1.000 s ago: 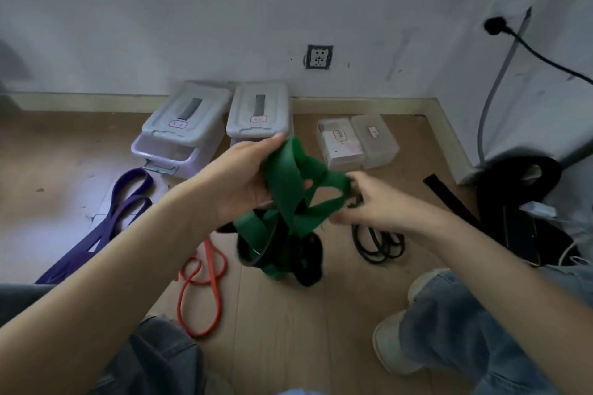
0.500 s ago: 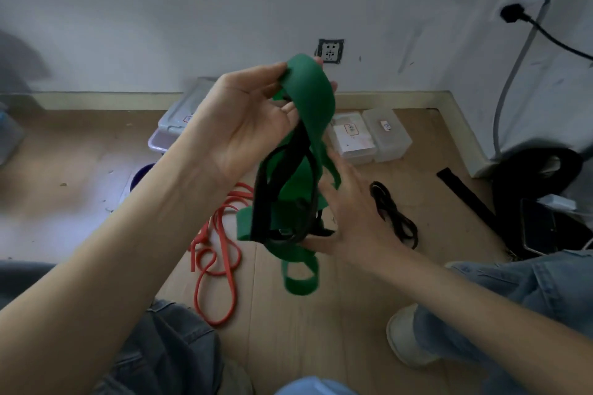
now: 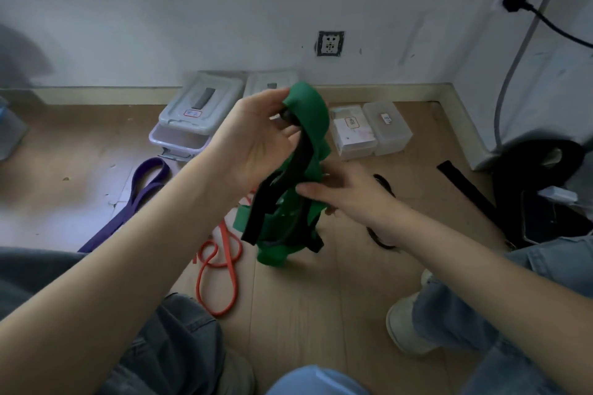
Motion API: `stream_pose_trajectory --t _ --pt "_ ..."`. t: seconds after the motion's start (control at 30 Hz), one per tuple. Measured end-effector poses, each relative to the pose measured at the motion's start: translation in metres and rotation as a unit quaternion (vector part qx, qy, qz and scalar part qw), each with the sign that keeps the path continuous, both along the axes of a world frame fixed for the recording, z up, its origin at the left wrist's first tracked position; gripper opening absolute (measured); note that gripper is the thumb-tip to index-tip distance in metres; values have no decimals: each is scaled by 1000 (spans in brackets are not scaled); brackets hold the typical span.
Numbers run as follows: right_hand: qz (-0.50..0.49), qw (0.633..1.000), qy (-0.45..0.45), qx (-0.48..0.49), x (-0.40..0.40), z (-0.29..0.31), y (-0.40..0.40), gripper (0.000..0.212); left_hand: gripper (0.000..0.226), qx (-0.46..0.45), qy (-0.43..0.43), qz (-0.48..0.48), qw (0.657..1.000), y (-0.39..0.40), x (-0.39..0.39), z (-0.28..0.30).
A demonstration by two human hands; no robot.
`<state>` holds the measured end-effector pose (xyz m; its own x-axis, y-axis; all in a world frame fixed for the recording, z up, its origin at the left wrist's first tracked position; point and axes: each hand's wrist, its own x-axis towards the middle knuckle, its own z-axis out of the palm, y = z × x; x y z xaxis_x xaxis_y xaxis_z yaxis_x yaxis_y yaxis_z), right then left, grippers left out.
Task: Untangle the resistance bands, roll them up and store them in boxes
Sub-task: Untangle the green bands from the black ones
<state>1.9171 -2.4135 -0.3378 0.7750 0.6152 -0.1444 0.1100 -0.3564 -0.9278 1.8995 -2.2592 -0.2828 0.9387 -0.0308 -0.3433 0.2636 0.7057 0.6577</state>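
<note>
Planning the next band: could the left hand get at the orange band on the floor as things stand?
Probably not yet: the left hand grips the tangled green band and black band. The orange band lies uncovered below; once that grip is freed, nothing blocks it.

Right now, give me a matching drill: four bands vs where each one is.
Things:
1. green band
2. black band
3. purple band
4. orange band

Places:
A. on the floor, far left, beside the open box
B. looped on the floor under the held tangle
C. wide, draped over the left hand's fingers
D. narrow, wound through the wide held band

Pairs: 1-C, 2-D, 3-A, 4-B
</note>
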Motion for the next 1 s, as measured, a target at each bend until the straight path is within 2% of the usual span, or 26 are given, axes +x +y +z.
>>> stream_pose_trajectory --t 0.03,0.07,0.13,0.17,0.2,0.23,0.3,0.37,0.47,0.53,0.63,0.7,0.77,0.83,0.9,0.93,1.0 --pt "-29 999 30 21 5 3 -1 25 31 94 -23 -39 995 6 0 -5" --pt "-62 995 67 46 12 8 -3 27 30 205 -53 -95 973 13 -2 -10" --pt "-128 976 132 120 25 20 -7 30 42 376 -83 -216 897 17 -14 -23" --pt "-152 962 158 162 31 26 -8 26 52 425 -85 -249 866 15 -20 -35" --pt "-165 948 183 200 34 32 -7 20 55 457 -79 -242 852 12 -25 -48" --pt "-170 936 206 231 36 37 -5 15 49 467 -67 -197 859 9 -28 -59" --pt "-164 919 241 265 38 41 -3 11 35 465 -39 -101 879 9 -32 -64" --pt "-152 929 234 242 45 43 -10 13 32 454 -23 -85 887 16 -29 -56" --pt "-92 974 190 85 49 40 -25 32 25 429 -8 -79 900 16 -24 -41" --pt "-20 984 175 -29 44 32 -33 44 17 394 4 -77 916 5 -20 -34" --pt "126 971 171 -109 34 25 -49 63 15 355 16 -74 932 -3 -15 -25" --pt "202 957 154 -142 29 29 -56 57 12 332 9 -66 941 0 -12 -17" --pt "232 946 90 -208 25 23 -56 54 7 295 -4 -64 953 2 -10 -8" --pt "213 948 0 -236 16 2 -46 35 9 275 -11 -72 959 1 -8 -2" --pt "145 965 -90 -199 6 -21 -35 23 10 277 -8 -70 958 1 -5 0" --pt "109 973 -108 -175 4 -27 -31 20 12 280 -2 -61 958 3 -4 -1" --pt "36 987 -75 -139 11 -25 -30 17 19 283 18 -25 959 15 -2 -3"
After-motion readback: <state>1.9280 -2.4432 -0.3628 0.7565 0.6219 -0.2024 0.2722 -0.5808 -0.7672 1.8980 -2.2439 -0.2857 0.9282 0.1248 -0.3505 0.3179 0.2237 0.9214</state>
